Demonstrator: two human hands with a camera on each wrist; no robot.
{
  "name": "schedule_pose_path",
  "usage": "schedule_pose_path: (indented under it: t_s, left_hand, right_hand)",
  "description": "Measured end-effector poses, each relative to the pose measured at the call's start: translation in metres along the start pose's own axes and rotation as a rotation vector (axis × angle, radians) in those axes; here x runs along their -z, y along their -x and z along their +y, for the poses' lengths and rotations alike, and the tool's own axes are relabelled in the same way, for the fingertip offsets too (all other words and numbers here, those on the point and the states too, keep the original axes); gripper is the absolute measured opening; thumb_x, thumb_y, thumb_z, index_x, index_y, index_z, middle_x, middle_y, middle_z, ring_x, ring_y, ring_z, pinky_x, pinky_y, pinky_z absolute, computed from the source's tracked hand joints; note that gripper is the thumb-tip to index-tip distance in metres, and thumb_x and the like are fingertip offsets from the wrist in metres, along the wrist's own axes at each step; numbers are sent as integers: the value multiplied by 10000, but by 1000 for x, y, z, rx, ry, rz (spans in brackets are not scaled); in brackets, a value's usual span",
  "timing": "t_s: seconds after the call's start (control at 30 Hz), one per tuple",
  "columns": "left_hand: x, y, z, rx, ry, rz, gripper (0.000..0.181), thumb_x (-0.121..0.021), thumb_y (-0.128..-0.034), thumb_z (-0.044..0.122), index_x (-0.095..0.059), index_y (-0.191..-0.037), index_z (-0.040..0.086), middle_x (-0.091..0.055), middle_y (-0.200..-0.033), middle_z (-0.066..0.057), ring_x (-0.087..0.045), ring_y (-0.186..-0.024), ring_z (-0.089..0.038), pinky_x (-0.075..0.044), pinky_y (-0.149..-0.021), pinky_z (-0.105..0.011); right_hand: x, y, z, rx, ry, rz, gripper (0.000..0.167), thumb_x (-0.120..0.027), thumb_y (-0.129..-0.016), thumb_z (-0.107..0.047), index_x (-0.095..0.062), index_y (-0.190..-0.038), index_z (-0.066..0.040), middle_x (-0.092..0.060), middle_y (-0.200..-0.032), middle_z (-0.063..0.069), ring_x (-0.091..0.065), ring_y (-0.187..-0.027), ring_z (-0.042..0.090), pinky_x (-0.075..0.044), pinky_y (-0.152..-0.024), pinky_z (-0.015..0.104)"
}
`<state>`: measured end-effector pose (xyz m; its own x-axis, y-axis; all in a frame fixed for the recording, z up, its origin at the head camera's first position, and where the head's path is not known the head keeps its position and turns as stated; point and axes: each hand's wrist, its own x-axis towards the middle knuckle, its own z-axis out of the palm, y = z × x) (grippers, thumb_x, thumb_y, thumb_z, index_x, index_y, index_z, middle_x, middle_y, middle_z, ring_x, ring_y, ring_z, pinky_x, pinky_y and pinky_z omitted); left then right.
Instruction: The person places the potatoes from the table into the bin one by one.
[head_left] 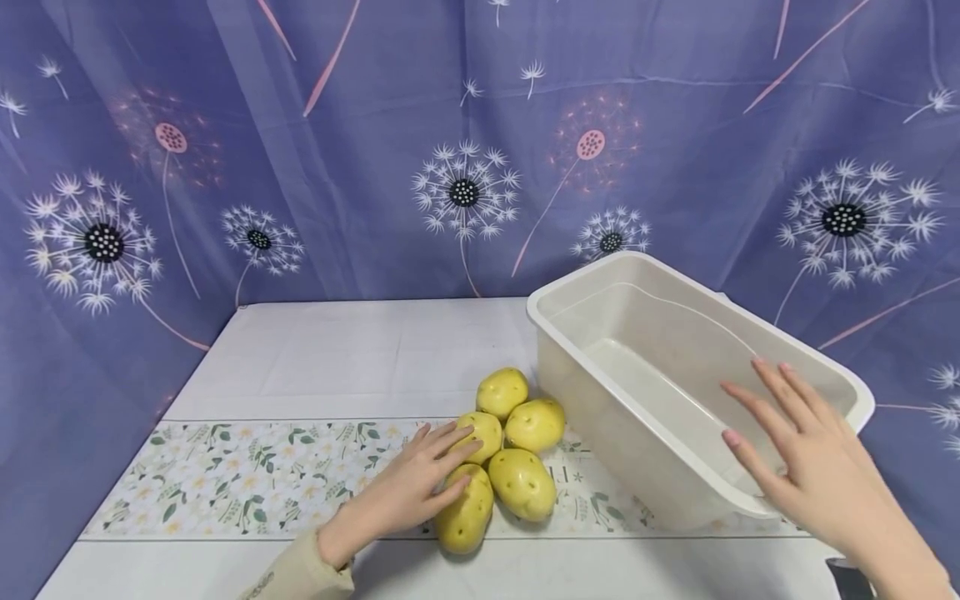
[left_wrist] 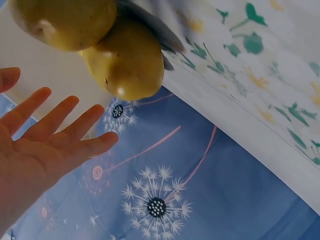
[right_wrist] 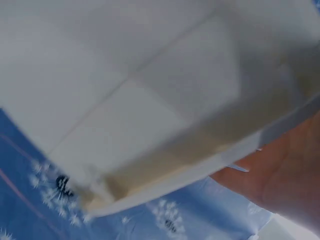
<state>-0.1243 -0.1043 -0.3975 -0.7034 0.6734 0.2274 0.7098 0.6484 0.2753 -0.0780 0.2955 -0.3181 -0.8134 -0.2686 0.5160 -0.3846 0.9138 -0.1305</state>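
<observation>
On a white table point(head_left: 337, 350) with a floral strip point(head_left: 225, 483), five potatoes point(head_left: 522, 483) cluster left of a pale bin point(head_left: 615, 437). Lettering on the sleeve point(head_left: 300, 575) is illegible. The left hand point(head_left: 412, 483) lies by the potatoes, fingers parted; the right hand point(head_left: 817, 450) spreads wide at the bin. Blue dandelion-print cloth point(head_left: 360, 217) hangs behind.

On our white table point(head_left: 330, 354) with its floral band point(head_left: 255, 475): five yellow potatoes point(head_left: 521, 482), a pale bin point(head_left: 600, 417) just beside.
</observation>
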Motion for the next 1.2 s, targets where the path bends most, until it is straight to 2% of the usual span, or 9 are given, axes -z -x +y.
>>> schedule_pose_path:
  t_s: [0.13, 0.27, 0.4, 0.5, 0.7, 0.87, 1.03, 1.2]
  left_hand:
    - [-4, -1, 2, -24, -26, -25, 416, -483, -892, 317, -487, -1274, 153, -430, -1361, -106, -385, -1260, -325, -265, -1004, -579]
    - [-8, 0, 2, -62, -87, -16, 428, -489, -885, 336, -487, -1273, 156, -437, -1355, -104, -402, -1248, -309, -288, -992, -578]
    - [-9, 1, 4, -82, -142, -28, 442, -475, -886, 364, -482, -1279, 164, -453, -1345, -92, -406, -1246, -302, -291, -990, -580]
    - [-10, 4, 6, -90, -168, -48, 459, -467, -885, 383, -472, -1287, 162, -464, -1335, -84, -400, -1247, -322, -280, -991, -590]
    - [-13, 10, 8, -108, -217, -83, 521, -466, -867, 448, -437, -1315, 184, -427, -1363, -85, -375, -1256, -359, -282, -972, -614]
    - [-13, 14, 6, -124, -228, -117, 608, -482, -833, 518, -400, -1340, 193, -394, -1381, -94, -353, -1264, -372, -292, -956, -625]
    - [-14, 19, 4, -149, -237, -135, 701, -530, -781, 564, -373, -1355, 192, -356, -1408, -101, -332, -1278, -376, -290, -948, -637]
    - [-15, 24, 2, -173, -233, -144, 846, -636, -694, 556, -330, -1376, 161, -322, -1425, -124, -309, -1285, -392, -284, -940, -648]
  right_hand:
    - [2, -7, 25, -85, 1, -19, 439, -549, -852, -281, -488, -1257, -123, -257, -1452, 174, -132, -1366, 357, -124, -1009, 639]
    - [-1, -12, 52, -175, 1, -62, 447, -504, -884, -276, -442, -1281, -82, -202, -1463, 199, -66, -1369, 379, -134, -916, 697]
    - [-4, -16, 76, -183, -1, -94, 471, -487, -897, -260, -396, -1319, -69, -213, -1435, 261, -86, -1346, 431, -106, -974, 680]
    - [-6, -20, 87, -177, 12, -145, 532, -478, -901, -282, -330, -1371, -81, -192, -1436, 272, -69, -1346, 429, -93, -1007, 650]
    - [-7, -33, 95, -182, 15, -301, 627, -451, -905, -360, -203, -1425, -110, -87, -1474, 222, 56, -1367, 356, 35, -1057, 591]
    - [-11, -41, 94, -147, 1, -376, 646, -455, -900, -377, -176, -1434, -146, 16, -1497, 151, 143, -1366, 277, 139, -1046, 570]
    - [-15, -43, 93, -110, -23, -380, 655, -490, -886, -364, -178, -1435, -189, 56, -1504, 90, 178, -1359, 248, 167, -1028, 581]
    - [-15, -41, 92, -104, -41, -366, 660, -514, -875, -353, -193, -1431, -200, 60, -1506, 66, 177, -1361, 235, 164, -1032, 577]
